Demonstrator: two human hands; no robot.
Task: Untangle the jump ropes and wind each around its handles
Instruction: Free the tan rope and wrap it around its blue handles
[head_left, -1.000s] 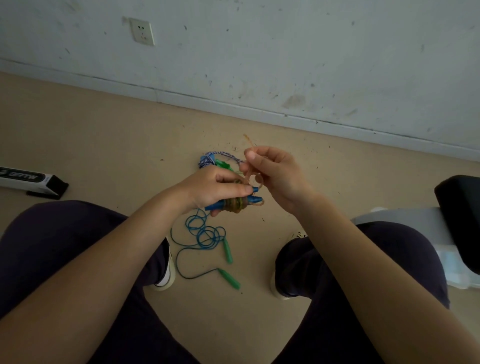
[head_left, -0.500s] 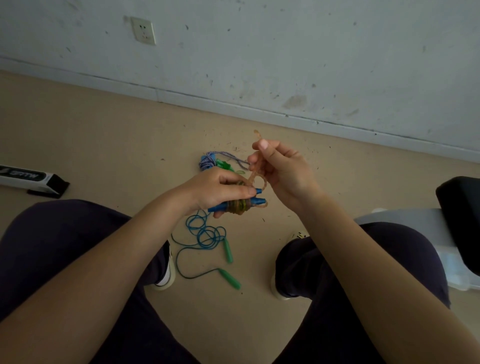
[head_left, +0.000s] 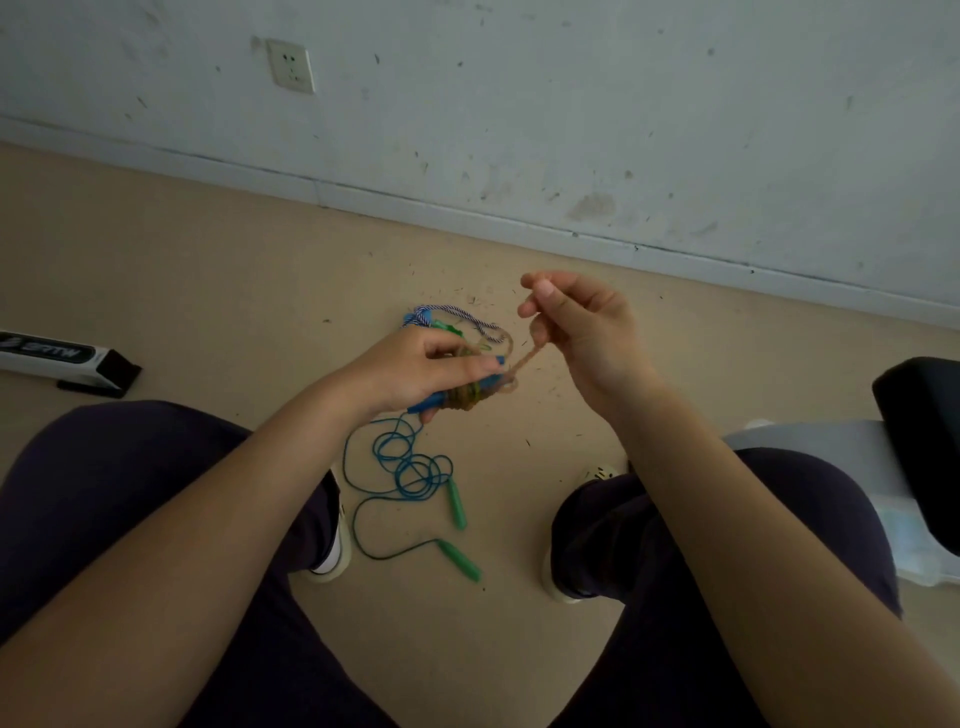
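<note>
My left hand (head_left: 421, 369) grips a pair of blue handles (head_left: 434, 402) with a tan rope (head_left: 470, 396) wound around them. My right hand (head_left: 579, 332) pinches the free end of that tan rope (head_left: 530, 356), which runs taut from the bundle up to my fingers. Below on the floor lies a blue rope (head_left: 410, 470) in loose coils with two green handles (head_left: 457, 503) (head_left: 460, 561). Behind my left hand rests a blue-and-white braided rope (head_left: 470, 319) bundled with green and blue parts, partly hidden.
I sit with dark-trousered knees (head_left: 130, 493) on both sides and shoes (head_left: 332, 551) on a tan floor. A black-and-white box (head_left: 62, 358) lies at the left. A grey and black seat (head_left: 914, 421) stands at the right. A white wall with a socket (head_left: 291, 65) runs behind.
My right hand has moved up and to the right, drawing the tan rope's end out tight from the bundle. My left hand keeps its hold on the blue handles.
</note>
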